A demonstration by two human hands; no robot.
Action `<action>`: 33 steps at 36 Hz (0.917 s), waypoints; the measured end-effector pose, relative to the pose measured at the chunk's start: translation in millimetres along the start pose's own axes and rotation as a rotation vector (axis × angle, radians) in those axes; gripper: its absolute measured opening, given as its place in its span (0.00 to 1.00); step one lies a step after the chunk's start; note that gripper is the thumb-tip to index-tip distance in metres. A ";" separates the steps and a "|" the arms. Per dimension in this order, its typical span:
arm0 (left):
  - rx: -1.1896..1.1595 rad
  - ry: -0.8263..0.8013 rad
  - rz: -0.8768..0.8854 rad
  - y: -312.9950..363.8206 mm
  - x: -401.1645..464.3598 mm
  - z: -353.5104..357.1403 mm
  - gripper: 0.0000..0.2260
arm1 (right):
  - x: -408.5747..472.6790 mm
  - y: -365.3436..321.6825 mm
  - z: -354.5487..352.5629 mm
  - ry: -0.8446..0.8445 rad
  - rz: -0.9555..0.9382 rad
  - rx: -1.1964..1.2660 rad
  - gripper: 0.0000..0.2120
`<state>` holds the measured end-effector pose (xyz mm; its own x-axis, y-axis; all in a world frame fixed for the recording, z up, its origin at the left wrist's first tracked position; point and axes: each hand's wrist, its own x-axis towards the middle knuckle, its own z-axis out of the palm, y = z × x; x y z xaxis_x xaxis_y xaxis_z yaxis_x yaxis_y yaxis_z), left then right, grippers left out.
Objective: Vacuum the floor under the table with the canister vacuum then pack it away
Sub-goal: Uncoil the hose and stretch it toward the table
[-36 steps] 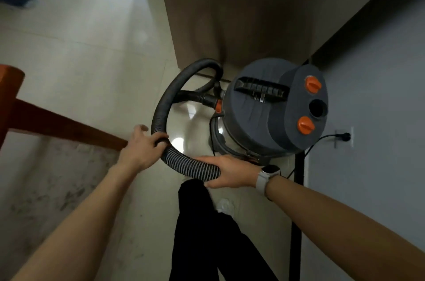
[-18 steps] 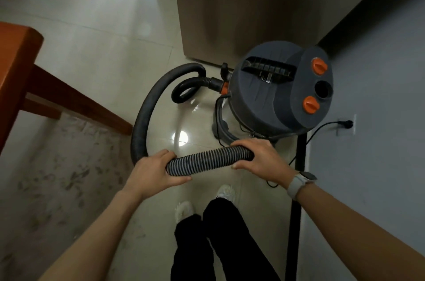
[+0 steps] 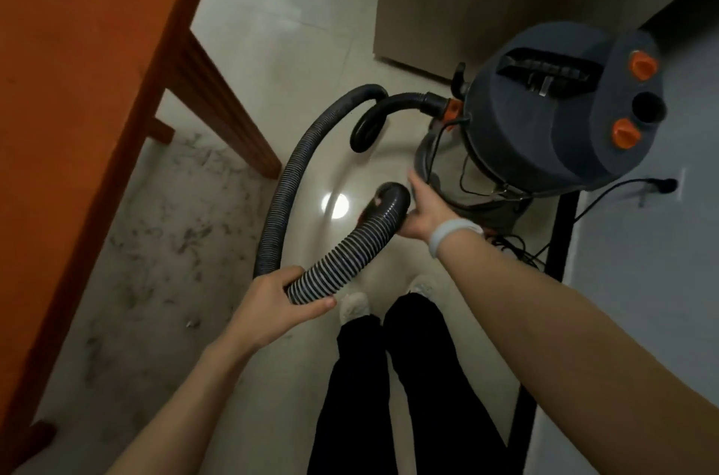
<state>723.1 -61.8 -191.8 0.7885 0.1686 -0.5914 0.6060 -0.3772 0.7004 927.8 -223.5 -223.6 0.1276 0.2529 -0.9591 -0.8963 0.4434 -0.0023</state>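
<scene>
The hose runs in a loop over the floor from the vacuum, which stands by the wall, off the table's near corner. The left hand grips the hose below its free end; the right hand holds that open end, though its finger curl is unclear. The debris lies beneath the table edge. A hard tug could likely tip the vacuum, and the cord stays plugged in near the feet.

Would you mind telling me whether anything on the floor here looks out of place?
Yes: dark scattered debris lies over the pale tiled floor beneath the orange wooden table, not yet vacuumed.
</scene>
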 end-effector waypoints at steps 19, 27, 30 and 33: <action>-0.502 -0.337 -0.328 -39.6 -24.9 70.6 0.21 | -30.8 72.3 58.2 -0.427 -0.644 -1.601 0.29; -0.908 0.103 -0.488 -40.3 3.4 25.6 0.23 | -24.0 81.8 -17.2 -0.344 -0.743 -1.761 0.36; -0.911 0.035 -0.416 -21.3 21.5 19.8 0.31 | -29.0 86.5 -27.5 -0.313 -0.734 -1.631 0.37; -0.965 0.030 -0.316 6.6 41.5 16.3 0.30 | -32.8 89.6 -38.0 -0.313 -0.772 -1.622 0.37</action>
<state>758.2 -72.1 -218.2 0.5716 0.1612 -0.8046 0.6031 0.5823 0.5451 827.2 -224.7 -203.1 0.5611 0.6374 -0.5281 -0.0594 -0.6053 -0.7938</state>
